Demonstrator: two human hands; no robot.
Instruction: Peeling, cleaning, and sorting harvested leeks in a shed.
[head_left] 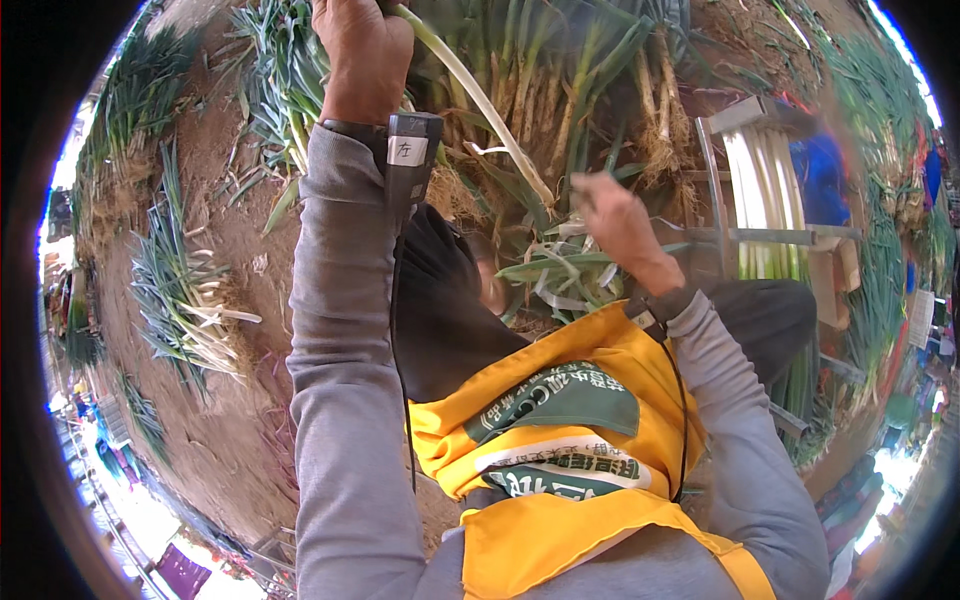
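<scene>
Bare brown soil (220, 430) is spreading beneath the person's folded legs, with bundles of greens crowding the curved rim of the view. At the upper edge the left grip (365, 50) is closing around a long leek (480, 92), though the fingertips are being cut off by the frame and the leek's upper end is not showing. From that grip the leek is hanging in a slight bow, its long axis slanting down and to the right, so that its pale root end is pointing toward the right grip (615, 220). That root end is lying just beside the right fingers, so the right hand is the nearer one to it, while the left is governing the upper part. Motion is blurring the right grip: its fingers are looking curled, but I cannot tell whether they are touching the leek or pinching anything. Below both, a heap of peelings (580, 278) is lying in front of the yellow apron (655, 400). Beyond the leek, a pile of rooted leeks (525, 75) is filling the far side; to the right, a metal rack (770, 236) is holding clean white stalks (765, 180); to the left, a loose bunch (185, 300) is resting on the soil.
</scene>
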